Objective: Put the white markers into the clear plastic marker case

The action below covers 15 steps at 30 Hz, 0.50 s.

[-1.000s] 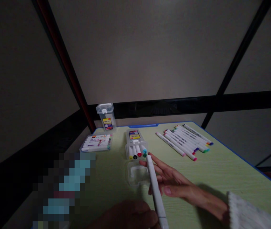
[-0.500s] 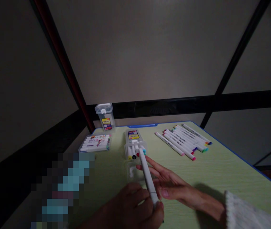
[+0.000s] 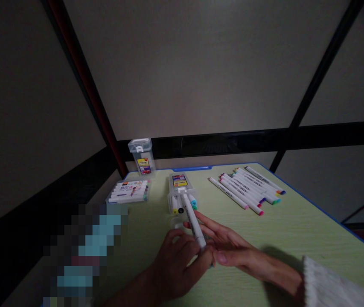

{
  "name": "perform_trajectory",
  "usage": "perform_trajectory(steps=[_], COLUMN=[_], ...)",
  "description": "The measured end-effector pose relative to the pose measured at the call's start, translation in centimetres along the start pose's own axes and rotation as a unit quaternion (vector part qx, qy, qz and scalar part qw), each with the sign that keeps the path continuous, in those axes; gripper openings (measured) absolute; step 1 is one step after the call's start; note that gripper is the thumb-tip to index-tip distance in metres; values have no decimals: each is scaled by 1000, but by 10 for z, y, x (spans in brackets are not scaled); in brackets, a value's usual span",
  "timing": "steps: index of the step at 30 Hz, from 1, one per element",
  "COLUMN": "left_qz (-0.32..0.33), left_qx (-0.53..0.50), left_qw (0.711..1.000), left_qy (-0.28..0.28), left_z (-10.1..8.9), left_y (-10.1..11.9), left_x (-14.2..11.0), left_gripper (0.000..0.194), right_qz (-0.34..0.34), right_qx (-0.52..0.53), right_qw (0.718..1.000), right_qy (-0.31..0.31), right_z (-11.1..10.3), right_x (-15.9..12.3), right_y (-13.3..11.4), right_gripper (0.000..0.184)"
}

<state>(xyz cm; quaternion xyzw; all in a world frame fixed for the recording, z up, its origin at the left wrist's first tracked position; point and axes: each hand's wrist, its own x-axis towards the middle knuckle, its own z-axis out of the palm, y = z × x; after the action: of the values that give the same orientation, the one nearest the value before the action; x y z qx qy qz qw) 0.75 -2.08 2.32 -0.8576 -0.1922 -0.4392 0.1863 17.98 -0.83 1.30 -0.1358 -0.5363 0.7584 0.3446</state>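
Note:
My left hand (image 3: 182, 264) is closed around a white marker (image 3: 193, 221), gripping its near end. The marker tilts away from me, and its far tip overlaps the mouth of a clear plastic marker box (image 3: 179, 182) lying on its side. Inside that box are several markers, with yellow, black and teal ends showing. The box's clear lid (image 3: 177, 222) lies toward me, partly hidden by my left hand and the marker. My right hand (image 3: 233, 245) has its fingers stretched out beside the marker, with the fingertips near the box's right corner. Whether they touch the box I cannot tell.
Several loose white markers (image 3: 248, 187) with coloured ends lie at the right of the green table (image 3: 297, 238). A closed clear box (image 3: 141, 157) stands upright at the back left. In front of it lies a flat pack of markers (image 3: 129, 191). A wall rises behind.
My left hand has moved forward and up with the marker, bringing its far tip to the box's mouth. My right hand has stayed nearly still.

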Motion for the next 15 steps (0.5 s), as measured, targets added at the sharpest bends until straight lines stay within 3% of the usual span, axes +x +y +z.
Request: perform_trajectory(steps=[6, 15], left_qz=[-93, -119], left_qx=[25, 47], left_qw=[995, 991], left_qy=[4, -33], left_z=[6, 3], left_y=[-8, -15], left_x=[-3, -2], left_gripper=[22, 20], right_qz=[3, 6], right_qx=[-15, -21], right_qw=[1000, 1000], right_qy=[-10, -9], right_z=[-4, -2], right_x=[-1, -2], right_y=[2, 1], right_gripper=[75, 71])
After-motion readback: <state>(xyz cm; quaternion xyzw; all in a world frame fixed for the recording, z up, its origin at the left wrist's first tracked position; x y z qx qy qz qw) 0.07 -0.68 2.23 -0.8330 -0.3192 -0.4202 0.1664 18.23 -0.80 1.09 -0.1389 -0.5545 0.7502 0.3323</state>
